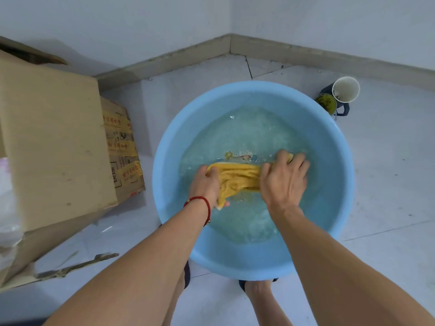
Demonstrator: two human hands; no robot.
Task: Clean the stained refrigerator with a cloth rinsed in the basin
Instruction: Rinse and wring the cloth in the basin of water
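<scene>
The yellow cloth (237, 178) is bunched between both hands in the water of the blue basin (334, 184). The left hand (206, 184) grips its left end, and the right hand (283, 178) curls over its right end. A cardboard box (54, 142) stands left of the left hand. A white cup (346, 89) stands beyond the right hand, outside the rim.

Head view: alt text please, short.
Both hands, left hand and right hand, grip a yellow cloth in the water of a blue basin on a tiled floor. A cardboard box stands left; a cup stands behind the basin.
</scene>
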